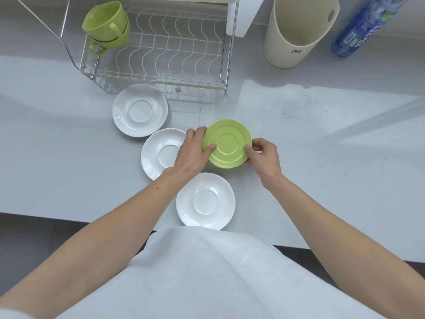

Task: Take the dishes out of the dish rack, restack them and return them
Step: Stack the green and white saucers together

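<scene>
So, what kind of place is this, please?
Probably a kitchen counter: a wire dish rack with stacked green cups stands on the pale worktop, white saucers lie in front, and the left hand and right hand hold a green saucer.

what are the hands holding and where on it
The green saucer, held by its rim: left hand on the left edge, right hand on the right edge, thumbs pressed on its upper face.

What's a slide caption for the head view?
Left hand and right hand grip green saucer beside three white saucers; cups in rack.
</scene>
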